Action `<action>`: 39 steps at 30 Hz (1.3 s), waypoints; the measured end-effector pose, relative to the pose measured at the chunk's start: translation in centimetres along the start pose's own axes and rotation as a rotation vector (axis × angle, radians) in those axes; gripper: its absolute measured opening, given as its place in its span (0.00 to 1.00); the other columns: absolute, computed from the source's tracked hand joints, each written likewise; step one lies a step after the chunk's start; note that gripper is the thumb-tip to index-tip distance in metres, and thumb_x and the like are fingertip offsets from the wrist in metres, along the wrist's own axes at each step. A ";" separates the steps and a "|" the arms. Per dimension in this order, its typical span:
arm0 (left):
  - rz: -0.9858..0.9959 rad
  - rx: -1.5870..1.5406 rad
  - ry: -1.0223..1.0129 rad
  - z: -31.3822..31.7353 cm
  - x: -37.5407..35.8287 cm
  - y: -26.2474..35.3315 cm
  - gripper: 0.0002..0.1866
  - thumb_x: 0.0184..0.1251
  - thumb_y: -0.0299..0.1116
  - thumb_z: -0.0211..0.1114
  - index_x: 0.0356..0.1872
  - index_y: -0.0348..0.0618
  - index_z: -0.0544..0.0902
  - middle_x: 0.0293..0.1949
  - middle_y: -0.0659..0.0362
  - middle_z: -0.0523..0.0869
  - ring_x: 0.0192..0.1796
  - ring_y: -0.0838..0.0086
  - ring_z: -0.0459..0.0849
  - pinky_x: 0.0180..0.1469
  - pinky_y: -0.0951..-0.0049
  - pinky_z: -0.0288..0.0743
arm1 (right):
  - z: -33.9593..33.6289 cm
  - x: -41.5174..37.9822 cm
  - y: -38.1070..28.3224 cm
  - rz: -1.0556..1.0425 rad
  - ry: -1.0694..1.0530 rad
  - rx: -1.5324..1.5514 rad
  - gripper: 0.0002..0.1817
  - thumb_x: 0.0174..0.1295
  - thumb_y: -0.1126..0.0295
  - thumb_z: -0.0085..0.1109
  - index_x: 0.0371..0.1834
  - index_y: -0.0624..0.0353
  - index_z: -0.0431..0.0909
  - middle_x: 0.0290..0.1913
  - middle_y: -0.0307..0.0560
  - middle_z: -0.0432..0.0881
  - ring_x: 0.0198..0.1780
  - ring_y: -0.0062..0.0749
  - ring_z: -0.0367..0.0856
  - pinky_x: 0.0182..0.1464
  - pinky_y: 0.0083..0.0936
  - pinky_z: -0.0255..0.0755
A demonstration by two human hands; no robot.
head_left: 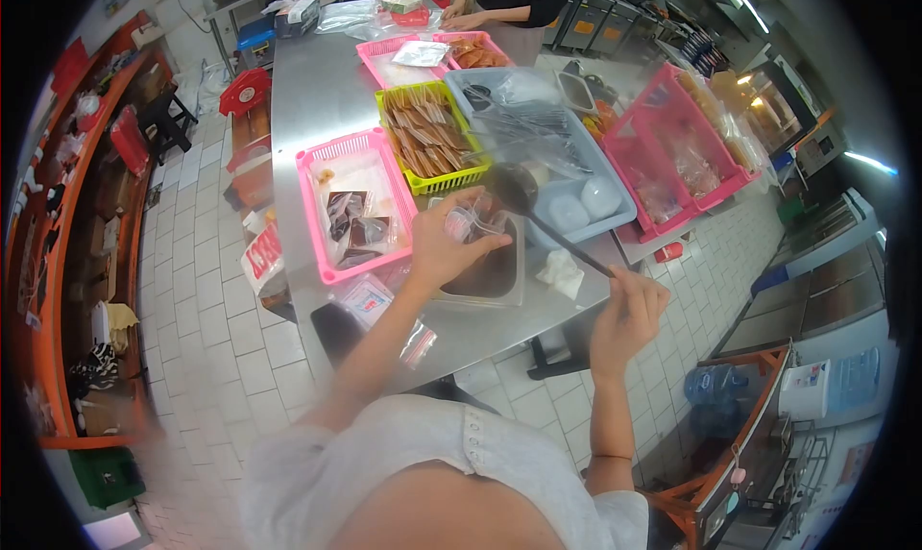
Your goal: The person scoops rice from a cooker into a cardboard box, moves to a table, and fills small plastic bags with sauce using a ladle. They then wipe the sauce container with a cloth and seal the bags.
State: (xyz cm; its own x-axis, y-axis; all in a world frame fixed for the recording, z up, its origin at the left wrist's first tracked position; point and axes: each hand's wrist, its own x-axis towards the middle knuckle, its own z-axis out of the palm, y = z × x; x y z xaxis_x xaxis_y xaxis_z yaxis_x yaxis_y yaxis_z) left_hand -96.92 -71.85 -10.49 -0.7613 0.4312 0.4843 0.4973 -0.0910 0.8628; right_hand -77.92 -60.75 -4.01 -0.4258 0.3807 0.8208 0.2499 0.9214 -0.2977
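Observation:
My right hand (624, 315) grips the handle end of a dark ladle (567, 243). Its bowl (512, 187) is raised beside my left hand (449, 243), which is closed on a small clear plastic bag (473, 221). Both bag and ladle bowl are above or at the far edge of a clear tub (520, 286) with dark sauce (478, 283) inside. What the bag contains is hard to make out. To the left, a pink basket (315, 199) holds several small packets of dark sauce (370, 231). A crumpled white cloth or tissue (561, 273) lies right of the tub.
Behind stand a yellow-green basket (444, 180) of filled brown sachets, a blue-grey bin (615, 219) with plastic bags, and more pink baskets (360, 52). A pink crate (639, 156) is at right. Another person's hands (463, 20) are at the table's (312, 79) far end.

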 end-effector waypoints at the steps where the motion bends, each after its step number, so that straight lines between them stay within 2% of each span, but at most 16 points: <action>1: 0.000 0.000 0.001 0.0 0.0 -0.1 0.34 0.32 0.41 0.78 0.47 0.41 0.77 0.36 0.55 0.84 0.40 0.71 0.81 0.46 0.73 0.72 | 0.0 0.0 0.0 -0.001 -0.001 0.000 0.06 0.53 0.79 0.55 0.33 0.60 0.79 0.31 0.43 0.77 0.37 0.34 0.69 0.41 0.26 0.63; 4: 0.025 0.015 0.003 -0.1 -0.1 0.4 0.34 0.33 0.41 0.78 0.47 0.40 0.77 0.37 0.56 0.84 0.41 0.71 0.81 0.47 0.72 0.72 | -0.3 -0.1 0.2 -0.146 0.048 -0.109 0.09 0.49 0.82 0.56 0.33 0.59 0.79 0.31 0.41 0.77 0.36 0.34 0.69 0.41 0.26 0.61; 6: -0.009 0.024 -0.015 -0.3 -0.2 0.8 0.33 0.34 0.41 0.77 0.47 0.39 0.77 0.37 0.57 0.84 0.41 0.71 0.82 0.47 0.73 0.72 | -0.4 -0.1 0.3 -0.280 0.088 -0.193 0.12 0.46 0.81 0.58 0.34 0.55 0.81 0.30 0.35 0.75 0.34 0.29 0.66 0.43 0.26 0.53; 10: 0.005 0.029 -0.002 -0.2 -0.4 0.3 0.34 0.34 0.41 0.78 0.47 0.38 0.77 0.37 0.57 0.84 0.41 0.71 0.82 0.47 0.73 0.72 | -0.1 -0.3 0.4 -0.320 0.078 -0.239 0.13 0.46 0.81 0.57 0.34 0.53 0.81 0.31 0.34 0.75 0.35 0.29 0.66 0.44 0.27 0.52; 13: 0.014 0.036 0.020 -0.4 -0.7 0.2 0.34 0.33 0.41 0.78 0.47 0.37 0.77 0.37 0.57 0.84 0.41 0.71 0.82 0.47 0.73 0.72 | 0.7 -0.4 0.7 -0.159 0.031 -0.120 0.09 0.51 0.79 0.55 0.34 0.55 0.80 0.31 0.36 0.75 0.35 0.30 0.67 0.43 0.27 0.55; 16: 0.020 0.048 0.039 -0.6 -1.1 -0.2 0.34 0.33 0.41 0.78 0.46 0.37 0.77 0.37 0.56 0.84 0.41 0.71 0.82 0.46 0.73 0.73 | 2.3 -1.1 2.2 0.347 -0.094 0.286 0.07 0.59 0.70 0.53 0.35 0.60 0.79 0.32 0.46 0.77 0.36 0.35 0.69 0.38 0.28 0.63; 19: 0.067 0.052 0.086 -0.7 -2.1 -1.1 0.35 0.34 0.41 0.78 0.47 0.37 0.76 0.37 0.55 0.84 0.41 0.71 0.81 0.47 0.73 0.72 | 4.9 -3.4 4.5 0.538 -0.209 0.310 0.07 0.58 0.70 0.53 0.35 0.60 0.79 0.32 0.46 0.77 0.37 0.36 0.71 0.37 0.26 0.64; 21: 0.033 0.005 0.095 -0.8 -3.0 -1.1 0.36 0.34 0.41 0.78 0.49 0.37 0.75 0.39 0.55 0.83 0.42 0.70 0.81 0.48 0.72 0.72 | 6.5 -5.4 5.0 0.415 -0.374 0.076 0.11 0.55 0.67 0.56 0.40 0.56 0.77 0.40 0.47 0.77 0.46 0.39 0.71 0.50 0.39 0.56; 23: 0.025 0.008 0.091 -1.0 -3.9 -0.5 0.36 0.34 0.37 0.78 0.49 0.38 0.75 0.39 0.55 0.83 0.44 0.72 0.80 0.49 0.72 0.71 | 7.9 -6.7 2.4 0.177 -0.351 -0.219 0.20 0.52 0.66 0.59 0.50 0.53 0.72 0.49 0.50 0.73 0.50 0.42 0.69 0.55 0.46 0.48; 26: -0.026 -0.014 0.047 -1.1 -5.2 0.1 0.36 0.34 0.33 0.78 0.51 0.38 0.74 0.40 0.56 0.83 0.45 0.74 0.79 0.51 0.73 0.70 | 8.5 -6.2 -2.5 0.119 -0.325 -0.142 0.29 0.48 0.68 0.62 0.57 0.51 0.66 0.55 0.51 0.69 0.54 0.44 0.66 0.57 0.43 0.49; 28: -0.151 -0.126 -0.009 -1.1 -6.2 0.9 0.35 0.35 0.31 0.77 0.51 0.38 0.74 0.39 0.56 0.82 0.44 0.75 0.79 0.50 0.75 0.70 | 9.5 -6.1 -3.8 0.163 -0.342 0.468 0.27 0.48 0.70 0.63 0.55 0.56 0.69 0.49 0.50 0.74 0.51 0.40 0.72 0.54 0.36 0.59; 31: -0.102 -0.017 -0.001 -2.3 -7.0 2.1 0.32 0.36 0.37 0.76 0.48 0.40 0.76 0.38 0.56 0.83 0.43 0.72 0.81 0.48 0.73 0.72 | 9.9 -6.3 -4.7 0.304 -0.437 0.744 0.17 0.53 0.71 0.60 0.47 0.61 0.75 0.41 0.49 0.78 0.41 0.33 0.78 0.44 0.25 0.68; 32: -0.184 -0.190 0.042 -2.4 -7.3 1.8 0.22 0.45 0.34 0.71 0.43 0.39 0.78 0.34 0.56 0.83 0.39 0.73 0.81 0.44 0.74 0.72 | 9.6 -5.6 -5.4 0.336 -0.391 0.788 0.10 0.58 0.70 0.56 0.40 0.65 0.78 0.31 0.47 0.80 0.33 0.26 0.79 0.36 0.19 0.70; 33: -0.183 -0.176 0.057 -3.2 -7.5 1.5 0.22 0.45 0.34 0.71 0.43 0.39 0.78 0.34 0.56 0.83 0.39 0.73 0.81 0.44 0.74 0.72 | 9.5 -5.4 -5.7 0.329 -0.400 0.806 0.10 0.58 0.70 0.56 0.40 0.65 0.78 0.31 0.47 0.80 0.33 0.26 0.79 0.36 0.19 0.70; 36: -0.277 -0.121 -0.003 -5.2 -8.0 1.8 0.08 0.59 0.31 0.62 0.32 0.36 0.78 0.27 0.62 0.81 0.31 0.82 0.76 0.35 0.81 0.70 | 8.6 -5.0 -6.2 0.375 -0.605 0.905 0.10 0.58 0.70 0.56 0.36 0.66 0.80 0.28 0.46 0.80 0.33 0.24 0.78 0.38 0.18 0.68; 39: -0.219 -0.013 0.047 -6.4 -8.3 3.5 0.08 0.59 0.31 0.62 0.32 0.36 0.78 0.26 0.59 0.81 0.28 0.81 0.76 0.32 0.80 0.70 | 8.8 -5.2 -6.7 0.416 -0.698 0.983 0.09 0.57 0.71 0.57 0.36 0.66 0.80 0.28 0.45 0.81 0.31 0.23 0.77 0.36 0.18 0.68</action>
State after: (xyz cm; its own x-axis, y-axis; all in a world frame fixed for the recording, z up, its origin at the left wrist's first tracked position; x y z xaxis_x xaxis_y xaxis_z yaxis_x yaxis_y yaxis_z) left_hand -91.58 -81.52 -10.56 -0.8690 0.4000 0.2914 0.3132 -0.0113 0.9496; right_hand -85.01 -68.22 -10.62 -0.9105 0.3376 0.2388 -0.1455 0.2791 -0.9492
